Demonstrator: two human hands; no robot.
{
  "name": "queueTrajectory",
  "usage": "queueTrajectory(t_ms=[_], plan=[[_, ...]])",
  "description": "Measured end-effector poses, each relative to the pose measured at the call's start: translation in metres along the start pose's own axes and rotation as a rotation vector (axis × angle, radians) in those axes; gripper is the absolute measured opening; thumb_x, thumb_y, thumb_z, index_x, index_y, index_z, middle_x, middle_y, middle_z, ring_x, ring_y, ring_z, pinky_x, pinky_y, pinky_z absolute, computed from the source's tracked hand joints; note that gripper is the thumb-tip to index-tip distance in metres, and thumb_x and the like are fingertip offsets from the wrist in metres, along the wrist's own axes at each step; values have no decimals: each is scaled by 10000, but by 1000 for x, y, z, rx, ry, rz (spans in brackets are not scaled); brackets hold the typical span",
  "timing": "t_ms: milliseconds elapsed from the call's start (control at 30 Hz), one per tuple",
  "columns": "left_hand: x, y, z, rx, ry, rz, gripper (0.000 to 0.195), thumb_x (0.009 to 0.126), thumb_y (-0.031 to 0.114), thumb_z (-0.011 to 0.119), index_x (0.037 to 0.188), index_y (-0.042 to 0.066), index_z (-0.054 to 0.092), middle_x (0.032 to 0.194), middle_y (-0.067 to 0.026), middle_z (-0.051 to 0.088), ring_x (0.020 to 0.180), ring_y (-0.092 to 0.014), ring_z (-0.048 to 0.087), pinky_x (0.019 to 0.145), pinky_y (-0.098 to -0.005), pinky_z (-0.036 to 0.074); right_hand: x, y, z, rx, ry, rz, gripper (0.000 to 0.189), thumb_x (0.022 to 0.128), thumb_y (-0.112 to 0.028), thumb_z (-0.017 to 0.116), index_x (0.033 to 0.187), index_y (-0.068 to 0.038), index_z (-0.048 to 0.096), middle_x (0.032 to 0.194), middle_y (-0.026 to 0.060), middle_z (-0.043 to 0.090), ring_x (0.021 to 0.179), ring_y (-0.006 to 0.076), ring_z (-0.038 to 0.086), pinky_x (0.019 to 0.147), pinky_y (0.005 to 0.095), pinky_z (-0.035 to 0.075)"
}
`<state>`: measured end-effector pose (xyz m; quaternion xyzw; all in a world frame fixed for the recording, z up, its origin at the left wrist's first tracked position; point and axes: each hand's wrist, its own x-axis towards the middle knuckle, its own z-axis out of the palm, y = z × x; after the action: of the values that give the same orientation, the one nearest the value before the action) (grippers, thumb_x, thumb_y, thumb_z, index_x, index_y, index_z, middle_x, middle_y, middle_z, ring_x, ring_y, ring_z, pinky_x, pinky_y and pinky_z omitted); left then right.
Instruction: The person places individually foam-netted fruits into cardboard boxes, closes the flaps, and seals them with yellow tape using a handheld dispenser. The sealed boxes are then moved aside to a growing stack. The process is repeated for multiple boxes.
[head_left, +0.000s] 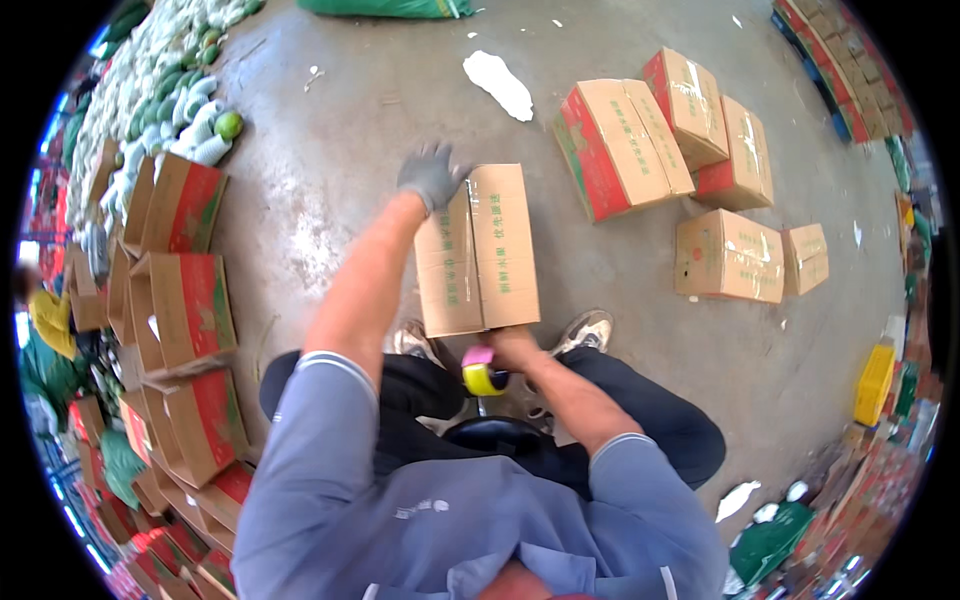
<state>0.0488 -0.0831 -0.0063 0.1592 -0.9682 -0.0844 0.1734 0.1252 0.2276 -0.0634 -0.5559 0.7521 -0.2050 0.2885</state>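
Note:
A closed cardboard carton (506, 255) with green printing stands on the floor between my feet. A strip of shiny clear tape (472, 240) runs along its top seam. My left hand (433, 178), in a grey glove, lies at the carton's far left corner with its fingers spread. My right hand (510, 349) is at the near end of the carton, partly below its top edge. In it is a tape dispenser (482, 373) with pink and yellow parts; the fingers are blurred and partly hidden.
Several closed cartons (626, 150) stand to the right. Open cartons (191, 300) line the left, below a heap of netted fruit (180, 112). White scrap (499, 84) lies ahead. A yellow crate (874, 386) is far right. A person in yellow (51, 319) is far left.

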Motion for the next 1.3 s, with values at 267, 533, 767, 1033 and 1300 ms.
queueTrajectory(t_ms=[267,533,767,1033,1300], plan=[[-124,6,-10,-202,-581,-683,667,870,644,540,1137,43,650,1167,-210,641,1120,-365,595,965,-447,456,-15,80,-235,-24,567,248,85,829,-156,718,830,-77,686,730,128,679,649,214,668,610,327,508],[-145,14,7,-534,-430,-836,708,812,610,655,1156,-8,642,1051,-236,688,995,-377,657,876,-423,492,162,161,-151,801,640,637,260,927,-102,574,1155,-105,700,1034,54,721,941,135,650,825,295,501],[-139,5,2,-582,-398,-870,647,813,601,668,1111,27,667,1007,-208,705,960,-339,676,856,-409,500,23,-64,-117,338,741,116,135,832,-99,649,958,-93,699,956,131,710,871,290,696,763,404,546],[-220,14,82,-707,412,-1208,797,802,455,781,1350,-48,493,1239,-236,621,1077,-344,615,964,-380,478,-4,-31,15,527,98,282,115,763,-124,684,859,-59,682,838,167,688,762,282,670,683,345,504],[-52,4,45,-1238,-96,-922,868,834,432,731,1495,40,329,1266,-132,599,980,-211,601,815,-365,485,-45,-22,-177,1397,44,35,245,804,-145,786,974,5,696,918,84,711,847,155,672,754,308,533]])
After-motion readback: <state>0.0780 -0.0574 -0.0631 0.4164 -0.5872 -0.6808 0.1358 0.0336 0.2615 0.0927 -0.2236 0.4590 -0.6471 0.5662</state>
